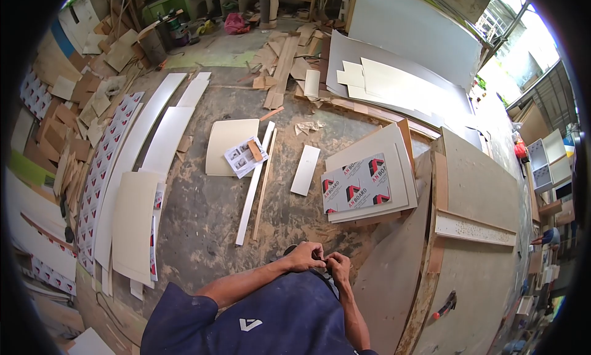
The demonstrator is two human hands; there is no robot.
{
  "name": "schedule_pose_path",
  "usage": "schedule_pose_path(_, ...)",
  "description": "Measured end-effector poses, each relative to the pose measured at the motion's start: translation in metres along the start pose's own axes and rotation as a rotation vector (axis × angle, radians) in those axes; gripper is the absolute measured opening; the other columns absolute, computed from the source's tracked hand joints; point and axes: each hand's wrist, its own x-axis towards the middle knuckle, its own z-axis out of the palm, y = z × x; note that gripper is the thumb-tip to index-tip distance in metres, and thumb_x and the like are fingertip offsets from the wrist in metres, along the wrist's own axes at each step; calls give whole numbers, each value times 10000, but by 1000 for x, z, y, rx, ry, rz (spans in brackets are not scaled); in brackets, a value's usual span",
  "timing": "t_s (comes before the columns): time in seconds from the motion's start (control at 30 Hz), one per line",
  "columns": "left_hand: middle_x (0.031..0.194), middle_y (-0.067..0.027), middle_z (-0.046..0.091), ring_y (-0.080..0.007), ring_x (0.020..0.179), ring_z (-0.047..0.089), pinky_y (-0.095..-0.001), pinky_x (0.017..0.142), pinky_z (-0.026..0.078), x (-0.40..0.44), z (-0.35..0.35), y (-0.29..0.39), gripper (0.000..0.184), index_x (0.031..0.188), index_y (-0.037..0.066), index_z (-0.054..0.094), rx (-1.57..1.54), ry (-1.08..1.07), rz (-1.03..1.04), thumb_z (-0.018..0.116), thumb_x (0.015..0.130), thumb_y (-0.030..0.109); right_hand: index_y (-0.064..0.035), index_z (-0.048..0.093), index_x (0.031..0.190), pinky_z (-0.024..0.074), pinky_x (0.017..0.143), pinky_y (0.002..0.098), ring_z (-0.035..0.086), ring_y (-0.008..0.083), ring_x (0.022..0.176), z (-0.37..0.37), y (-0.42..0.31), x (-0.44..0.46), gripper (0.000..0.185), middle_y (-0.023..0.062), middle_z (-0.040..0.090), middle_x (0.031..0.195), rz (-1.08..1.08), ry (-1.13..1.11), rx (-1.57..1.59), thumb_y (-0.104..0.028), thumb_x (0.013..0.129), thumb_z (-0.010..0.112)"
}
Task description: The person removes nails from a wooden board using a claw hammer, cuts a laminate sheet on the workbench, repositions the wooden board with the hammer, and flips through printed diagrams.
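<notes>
Both hands are close together in front of the dark blue shirt, at the lower middle of the view. My left hand (306,257) has its fingers bent round a small dark thing that I cannot make out. Right beside it, my right hand (337,267) pinches at the same dark thing. Beyond them on the floor lie a short white board (305,170), a long white strip (255,183) and a thin wooden strip (265,184). A printed sheet (241,160) with a small wood block (254,150) on it overlaps a cream panel (225,136).
Stacked boards with a printed top sheet (357,186) lie right of centre. Long white panels (138,139) line the left. A workbench (474,183) stands at the right, with a red-handled tool (444,307). Wood scraps (286,66) lie at the back.
</notes>
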Motion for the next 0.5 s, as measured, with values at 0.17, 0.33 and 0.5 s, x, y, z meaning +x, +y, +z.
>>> schedule_pose_path(0.17, 787, -57, 656, -142, 738, 596, -306, 694, 482, 0, -1, -7, 272, 861, 21, 636, -7, 5, -31, 789, 758, 221, 9, 670, 758, 406, 520, 246, 518, 93, 540, 2, -3, -1, 160, 24, 587, 600, 32, 1, -20, -122, 711, 591)
schedule_pose_path(0.33, 764, -41, 634, -123, 720, 565, -302, 670, 466, 0, -3, -12, 298, 861, 22, 630, -8, 10, -39, 788, 768, 258, 14, 659, 753, 363, 469, 222, 487, 71, 505, 7, 1, -4, 128, 9, 567, 591, 66, 33, 18, -73, 731, 568)
schedule_pose_path(0.5, 770, -43, 640, -113, 725, 570, -296, 668, 469, 6, 1, -16, 317, 868, 14, 630, -19, -4, -43, 787, 774, 273, 16, 655, 782, 354, 457, 232, 483, 80, 493, 5, 2, -3, 129, 14, 569, 599, 83, -10, 119, -71, 751, 565)
